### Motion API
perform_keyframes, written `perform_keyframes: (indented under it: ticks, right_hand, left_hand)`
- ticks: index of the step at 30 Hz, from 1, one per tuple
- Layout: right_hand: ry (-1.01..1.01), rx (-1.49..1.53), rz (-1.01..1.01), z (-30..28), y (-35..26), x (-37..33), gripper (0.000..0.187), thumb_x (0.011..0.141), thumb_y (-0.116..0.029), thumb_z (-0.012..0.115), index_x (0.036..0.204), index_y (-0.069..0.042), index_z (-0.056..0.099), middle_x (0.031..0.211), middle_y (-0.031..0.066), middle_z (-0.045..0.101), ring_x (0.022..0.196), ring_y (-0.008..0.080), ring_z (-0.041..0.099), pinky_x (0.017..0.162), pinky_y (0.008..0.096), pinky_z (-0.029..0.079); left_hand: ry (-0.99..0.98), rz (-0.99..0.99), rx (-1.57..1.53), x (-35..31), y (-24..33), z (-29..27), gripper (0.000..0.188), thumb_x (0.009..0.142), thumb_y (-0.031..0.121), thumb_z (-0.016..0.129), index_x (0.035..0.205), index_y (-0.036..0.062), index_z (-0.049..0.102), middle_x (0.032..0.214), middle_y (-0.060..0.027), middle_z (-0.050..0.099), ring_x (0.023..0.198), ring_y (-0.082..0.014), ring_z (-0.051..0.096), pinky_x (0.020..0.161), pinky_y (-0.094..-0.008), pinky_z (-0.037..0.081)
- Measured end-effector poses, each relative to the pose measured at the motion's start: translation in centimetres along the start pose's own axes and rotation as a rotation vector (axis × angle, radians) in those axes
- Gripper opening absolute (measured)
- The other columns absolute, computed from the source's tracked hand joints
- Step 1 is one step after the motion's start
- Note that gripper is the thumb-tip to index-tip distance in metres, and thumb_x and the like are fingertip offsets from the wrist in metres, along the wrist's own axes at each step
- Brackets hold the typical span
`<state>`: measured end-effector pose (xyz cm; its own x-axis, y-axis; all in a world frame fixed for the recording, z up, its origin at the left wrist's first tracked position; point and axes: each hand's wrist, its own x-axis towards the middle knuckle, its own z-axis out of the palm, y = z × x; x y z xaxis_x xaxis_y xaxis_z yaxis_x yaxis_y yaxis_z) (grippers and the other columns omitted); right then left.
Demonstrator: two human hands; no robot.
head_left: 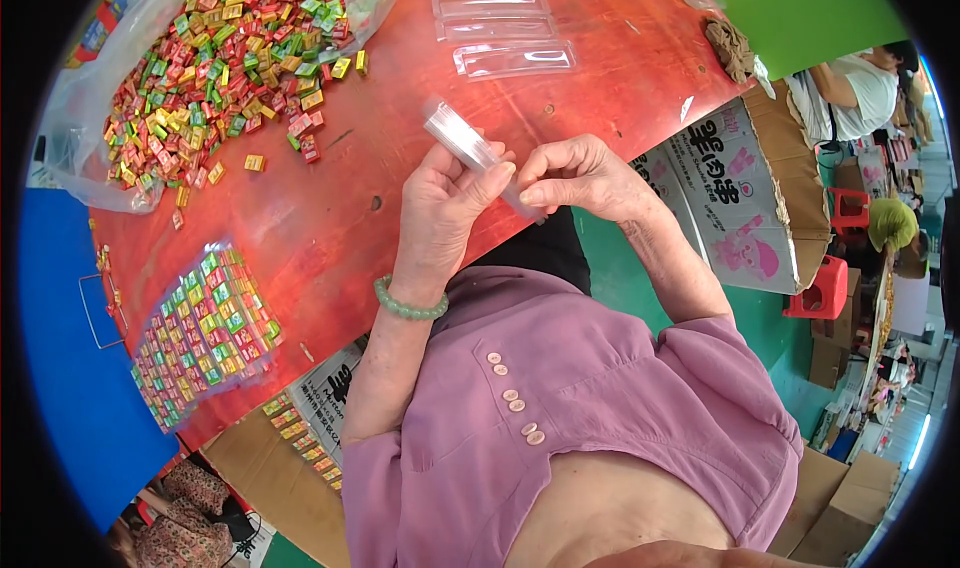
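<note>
On my red worktop (335, 203), the bag (75, 153) at far left could slump if bumped, spreading its heap of little boxes (230, 78). My left hand (445, 188) is clamped around the clear plastic trays (459, 136) over the near edge; my right hand (582, 176), close beside it, pinches their near end; squeezing too hard might buckle them.

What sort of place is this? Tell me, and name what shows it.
Probably a small packing workshop: a heap of small coloured packets on a red table, clear plastic trays lying beyond the hands, and printed cardboard cartons beside the table.
</note>
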<state>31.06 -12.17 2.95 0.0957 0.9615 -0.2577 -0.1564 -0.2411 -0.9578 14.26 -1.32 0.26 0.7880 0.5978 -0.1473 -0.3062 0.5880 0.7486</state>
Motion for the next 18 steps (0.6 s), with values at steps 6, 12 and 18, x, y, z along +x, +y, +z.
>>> perform_keyframes:
  ticks: [6,12,18]
  right_hand:
    - [-0.093,0.019,-0.035,0.2,0.5,0.0,0.012,0.089,-0.016,0.075,0.093,-0.004,0.074,0.076,0.0009,0.068,0.07,0.008,0.061,0.063,0.0233,0.049]
    - [-0.123,-0.017,-0.039,0.4,0.9,-0.5,0.013,0.089,-0.016,0.074,0.093,-0.004,0.074,0.076,0.0012,0.068,0.068,0.0075,0.058,0.063,0.0241,0.048]
    - [0.169,-0.502,-0.258,2.4,-0.2,-1.7,0.006,0.092,-0.01,0.066,0.093,-0.004,0.066,0.081,0.0046,0.066,0.073,0.0148,0.061,0.068,0.0321,0.049]
  left_hand:
    - [-0.008,0.005,0.011,-1.3,0.3,-0.5,0.041,0.089,-0.002,0.07,0.126,-0.005,0.052,0.118,-0.0127,0.062,0.114,-0.0236,0.063,0.1,-0.035,0.052]
    - [-0.045,-0.002,0.001,-1.8,0.3,-0.6,0.039,0.088,-0.001,0.071,0.124,-0.0047,0.055,0.117,-0.012,0.063,0.114,-0.022,0.063,0.099,-0.0335,0.052]
    - [0.031,0.055,0.052,-1.9,0.0,-1.1,0.037,0.088,-0.001,0.071,0.122,-0.0049,0.056,0.116,-0.0108,0.063,0.11,-0.0171,0.063,0.097,-0.0295,0.052]
